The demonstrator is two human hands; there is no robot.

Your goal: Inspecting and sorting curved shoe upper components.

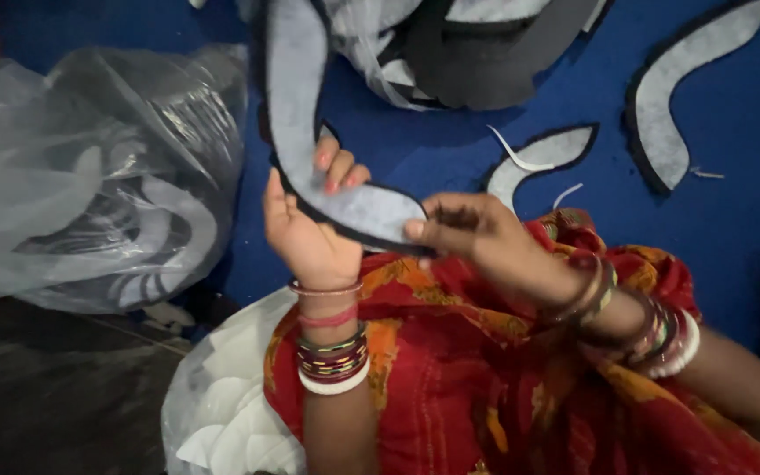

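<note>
Both your hands clamp one curved grey foam strip (345, 207): left hand (310, 233) grips its bend, right hand (477, 242) pinches the near tip, its length running up-left over the blue mat (732, 220).

Left hand (310, 230): forearm vertical, fingers curled closed, pointing to 12 o'clock. Right hand (477, 236): forearm entering from 4 o'clock, fingertips pinched, pointing to 9 o'clock.

Pretty dim and soft overall — colours look saturated, the blue cloth floor (732, 220) almost glows. The crinkled clear plastic bag (90, 176) on the left catches whitish glare. Near left corner drops into dark shadow. Slight motion blur on both hands — nothing looks really crisp.
</note>
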